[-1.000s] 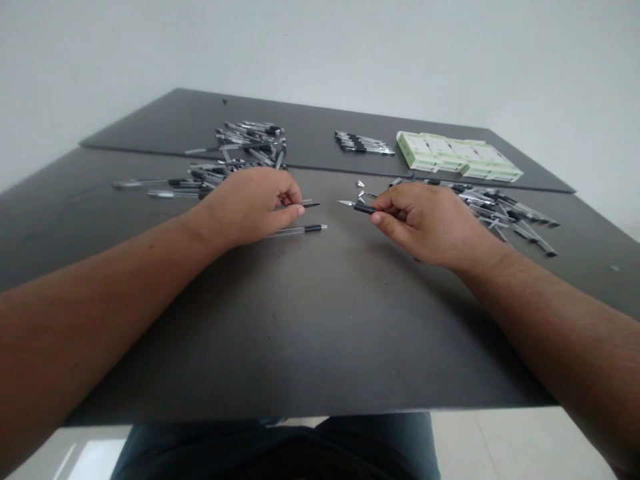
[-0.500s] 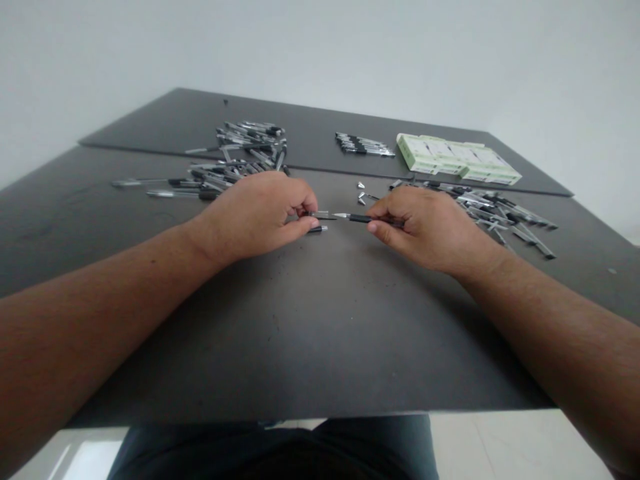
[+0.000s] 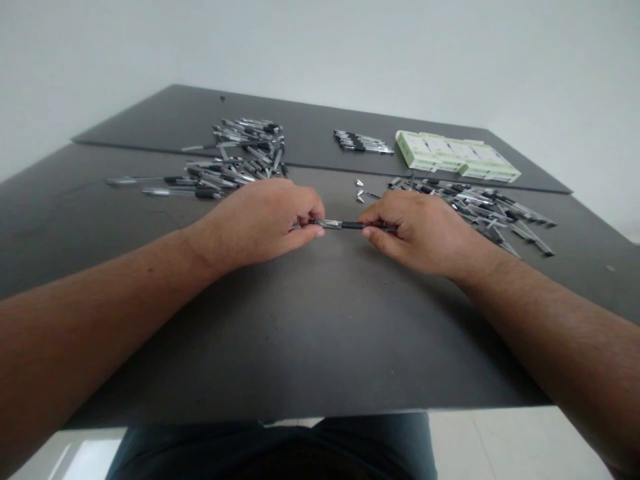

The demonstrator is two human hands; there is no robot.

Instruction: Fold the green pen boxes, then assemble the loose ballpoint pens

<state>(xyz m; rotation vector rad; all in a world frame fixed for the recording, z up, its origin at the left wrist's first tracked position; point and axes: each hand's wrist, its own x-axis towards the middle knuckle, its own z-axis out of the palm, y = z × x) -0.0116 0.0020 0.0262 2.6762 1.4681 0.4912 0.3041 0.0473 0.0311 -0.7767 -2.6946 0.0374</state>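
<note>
My left hand (image 3: 273,210) pinches a clear pen cap with a dark clip (image 3: 316,222) between thumb and fingers. My right hand (image 3: 420,227) is closed around a pen (image 3: 353,225) by its black grip, its rear part running back under the fingers. The pen's silver tip points left and sits at or inside the cap's mouth, so the two form one line just above the table. How deep the tip goes in is too small to tell. Small silver cone tips (image 3: 360,193) lie beyond my right fingertips.
A large pile of pens (image 3: 240,150) lies at the back left, and loose pen parts (image 3: 480,207) lie at right. A neat row of pens (image 3: 363,143) is beside green-and-white boxes (image 3: 455,157). The dark table (image 3: 310,333) has a seam across it.
My hands have come together: the gap between cap and pen has closed, with the silver tip now at the cap. The dark piece that showed under my left thumb is no longer visible.
</note>
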